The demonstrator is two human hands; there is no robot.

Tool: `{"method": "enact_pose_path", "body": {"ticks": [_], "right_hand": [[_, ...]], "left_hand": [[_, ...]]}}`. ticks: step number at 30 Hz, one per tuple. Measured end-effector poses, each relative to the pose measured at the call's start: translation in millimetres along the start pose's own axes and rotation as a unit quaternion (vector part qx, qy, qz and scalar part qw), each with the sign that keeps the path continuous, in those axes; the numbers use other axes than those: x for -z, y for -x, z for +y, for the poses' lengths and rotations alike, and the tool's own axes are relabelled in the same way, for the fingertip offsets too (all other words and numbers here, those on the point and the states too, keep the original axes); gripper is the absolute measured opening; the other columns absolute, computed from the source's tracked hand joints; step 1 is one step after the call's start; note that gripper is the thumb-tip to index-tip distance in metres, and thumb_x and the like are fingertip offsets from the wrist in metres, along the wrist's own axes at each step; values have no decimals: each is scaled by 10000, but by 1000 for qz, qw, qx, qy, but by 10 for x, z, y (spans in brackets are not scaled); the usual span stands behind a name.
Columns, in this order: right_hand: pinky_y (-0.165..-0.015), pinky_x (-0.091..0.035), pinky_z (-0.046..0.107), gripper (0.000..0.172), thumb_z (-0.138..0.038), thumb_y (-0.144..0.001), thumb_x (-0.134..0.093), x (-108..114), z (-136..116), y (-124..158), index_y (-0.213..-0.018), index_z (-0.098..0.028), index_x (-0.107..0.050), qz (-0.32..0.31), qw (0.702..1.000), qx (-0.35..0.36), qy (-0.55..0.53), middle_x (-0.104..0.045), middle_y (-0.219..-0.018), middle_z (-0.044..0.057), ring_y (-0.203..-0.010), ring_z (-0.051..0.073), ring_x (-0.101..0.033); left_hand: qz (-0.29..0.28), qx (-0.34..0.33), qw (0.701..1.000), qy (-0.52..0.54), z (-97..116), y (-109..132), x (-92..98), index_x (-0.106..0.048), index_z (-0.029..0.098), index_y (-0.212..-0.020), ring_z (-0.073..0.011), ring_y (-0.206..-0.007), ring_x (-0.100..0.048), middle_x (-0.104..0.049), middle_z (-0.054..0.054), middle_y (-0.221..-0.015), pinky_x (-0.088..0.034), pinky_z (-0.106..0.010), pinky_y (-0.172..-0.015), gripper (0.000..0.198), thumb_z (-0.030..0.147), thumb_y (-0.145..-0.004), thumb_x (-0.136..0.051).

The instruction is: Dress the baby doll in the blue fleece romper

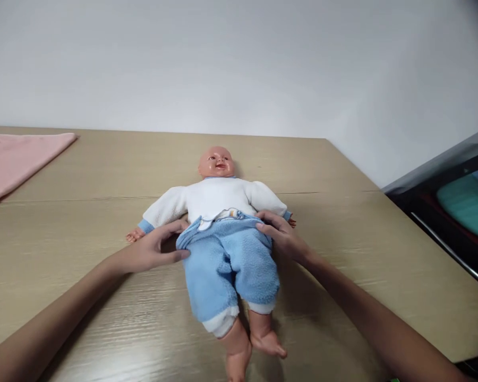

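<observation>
A baby doll [217, 162] lies on its back, its head toward the wall and its bare feet toward me. It wears a white top [219, 195] with blue cuffs, and blue fleece pants [227, 252] with white leg bands. The waist of the pants looks bunched and folded at the belly. My left hand [155, 246] grips the waistband's left side between thumb and fingers. On the other side, my right hand [281, 233] pinches the waistband, thumb on top. Some fingertips of both hands are hidden by the cloth.
A pink cloth [19, 162] lies flat at the far left of the wooden table [103, 170]. Behind the table rises a white wall [207, 69]. Past the right edge is a dark object with a teal item [468, 204] on it.
</observation>
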State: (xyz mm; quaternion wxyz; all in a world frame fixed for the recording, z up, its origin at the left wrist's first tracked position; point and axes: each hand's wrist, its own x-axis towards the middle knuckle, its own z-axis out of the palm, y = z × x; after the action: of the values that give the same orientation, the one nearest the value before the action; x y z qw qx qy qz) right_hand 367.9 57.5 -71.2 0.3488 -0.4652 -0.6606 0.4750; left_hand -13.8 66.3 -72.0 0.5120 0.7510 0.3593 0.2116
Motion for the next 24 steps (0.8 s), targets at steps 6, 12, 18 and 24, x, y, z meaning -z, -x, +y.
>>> {"method": "enact_pose_path", "body": {"ticks": [6, 12, 18, 24], "right_hand": [[-958, -495, 358, 373, -619, -1044, -731, 8, 81, 99, -1058, -255, -649, -3, 999, 30, -37, -651, -1094, 37, -1034, 241, -596], [-813, -511, 322, 447, -709, -1004, -744, -224, 141, -33, -1100, -289, -622, 165, 980, -11, -110, -678, -1025, 15, -909, 225, -584], [-742, -453, 312, 517, -752, -964, -756, -212, 201, -142, -1041, -263, -606, 143, 979, -61, -133, -567, -895, -22, -807, 194, -504], [-1041, -501, 412, 287, -533, -1085, -665, 226, 171, -17, -1084, -246, -685, -31, 996, 76, 24, -666, -1132, 60, -1121, 279, -625]], "left_hand": [[56, -26, 998, 9, -22, 103, -107, -689, 254, -1212, -322, -1448, -530, -626, -88, -1453, -402, -421, -1275, 294, 501, -1063, -744], [253, 58, 928, 266, 20, -53, -495, -567, 262, -1021, -198, -885, -566, -601, 10, -932, -507, -296, -829, 378, 611, -1072, -703], [200, 102, 909, 352, 70, -162, -519, -607, 254, -1240, -242, -1022, -670, -728, -54, -1147, -543, -339, -895, 437, 594, -1022, -774], [57, 15, 996, 68, -76, 41, -95, -624, 230, -1202, -248, -1074, -641, -669, -40, -1109, -523, -334, -971, 299, 500, -1090, -680]]}}
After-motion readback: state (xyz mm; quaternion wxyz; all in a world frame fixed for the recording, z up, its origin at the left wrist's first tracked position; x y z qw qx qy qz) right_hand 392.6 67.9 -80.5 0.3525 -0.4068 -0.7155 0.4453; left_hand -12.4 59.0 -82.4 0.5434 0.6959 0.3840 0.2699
